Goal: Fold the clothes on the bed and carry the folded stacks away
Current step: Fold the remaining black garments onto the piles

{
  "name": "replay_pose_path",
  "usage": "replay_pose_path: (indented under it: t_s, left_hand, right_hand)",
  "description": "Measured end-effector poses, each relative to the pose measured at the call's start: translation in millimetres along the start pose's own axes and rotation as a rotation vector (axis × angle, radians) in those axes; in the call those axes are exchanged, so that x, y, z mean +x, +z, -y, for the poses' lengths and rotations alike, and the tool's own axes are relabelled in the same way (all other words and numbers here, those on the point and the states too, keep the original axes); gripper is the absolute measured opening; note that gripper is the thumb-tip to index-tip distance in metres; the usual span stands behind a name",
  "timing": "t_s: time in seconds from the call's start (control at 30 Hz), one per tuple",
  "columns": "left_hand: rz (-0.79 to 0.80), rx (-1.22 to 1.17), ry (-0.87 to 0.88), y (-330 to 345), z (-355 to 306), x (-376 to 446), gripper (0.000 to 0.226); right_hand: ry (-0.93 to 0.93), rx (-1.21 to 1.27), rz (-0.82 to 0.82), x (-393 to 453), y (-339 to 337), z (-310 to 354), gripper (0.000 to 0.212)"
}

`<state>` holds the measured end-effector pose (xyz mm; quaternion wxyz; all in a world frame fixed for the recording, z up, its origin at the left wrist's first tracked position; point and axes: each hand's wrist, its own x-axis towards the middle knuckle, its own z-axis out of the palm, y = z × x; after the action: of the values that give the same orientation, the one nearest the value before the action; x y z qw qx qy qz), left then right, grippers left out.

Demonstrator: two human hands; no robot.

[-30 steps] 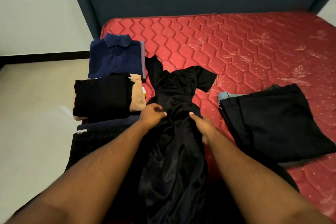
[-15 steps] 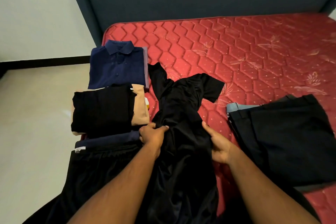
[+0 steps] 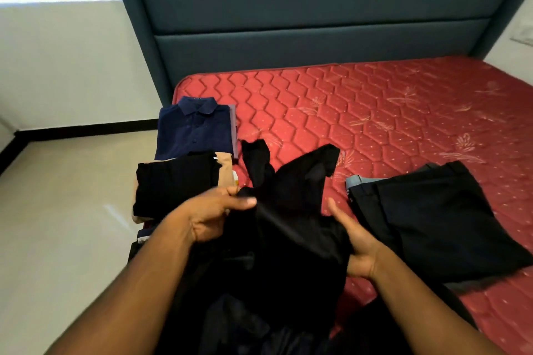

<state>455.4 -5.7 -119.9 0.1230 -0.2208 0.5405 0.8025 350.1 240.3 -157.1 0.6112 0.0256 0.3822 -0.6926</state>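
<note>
Two bare hands nearest the camera, one loose garment between them. Left hand (image 3: 215, 215) clenched on a bunched edge of the black dress (image 3: 277, 239), thumb pressed over the fabric. Right hand (image 3: 356, 242) palm-up against the dress's other side, thumb raised, fingers tucked into the cloth and hidden, so grip hard to confirm. Dress itself glossy black, crumpled, lifted at the waist, two short sleeves splayed on the mattress (image 3: 375, 112) beyond. At left edge of the bed, three folded piles in a row: dark one mostly hidden under the left arm, then black folded top (image 3: 176, 184) over a tan piece, then navy polo shirt (image 3: 194, 131) farthest, collar up. At right, one folded pair of dark trousers (image 3: 432, 219), grey waistband lining showing. Beyond, teal padded headboard (image 3: 317, 23).
</note>
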Motion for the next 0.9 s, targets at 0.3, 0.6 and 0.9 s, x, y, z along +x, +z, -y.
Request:
replay_pose_path:
  t_s: [0.3, 0.6, 0.9]
  left_hand:
    - [-0.072, -0.123, 0.416, 61.5, -193.8, -70.6, 0.022]
    - [-0.237, 0.198, 0.63, 103.8, -261.1, -119.2, 0.035]
    - [-0.163, 0.132, 0.361, 105.3, -200.9, -111.0, 0.009]
  right_hand:
    - [-0.661, -0.22, -0.021, -69.3, 143.4, 159.7, 0.031]
    - [-0.57, -0.481, -0.043, -122.3, 205.9, 177.9, 0.041]
    - [-0.644, -0.471, -0.115, -92.8, 193.5, 150.8, 0.048]
